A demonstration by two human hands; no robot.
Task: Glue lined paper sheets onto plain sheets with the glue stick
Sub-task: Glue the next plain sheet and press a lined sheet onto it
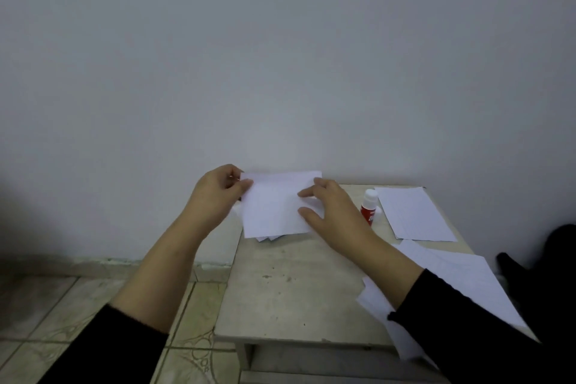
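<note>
A white paper sheet (274, 206) is lifted at the far left corner of the small table (293, 284), above a few more sheets whose edges show beneath it. My left hand (215, 193) pinches its upper left corner. My right hand (330, 212) rests on its right side with straight fingers spread. A red glue stick (370, 207) with a white cap stands upright just right of my right hand. A sheet (414, 215) lies at the far right, and more sheets (461, 284) lie along the right edge under my right forearm.
The table stands against a plain grey wall (280, 56). Tiled floor (93, 305) lies to the left and below. A dark object (548, 259) sits beside the table's right side. Bare tabletop shows in the middle and front.
</note>
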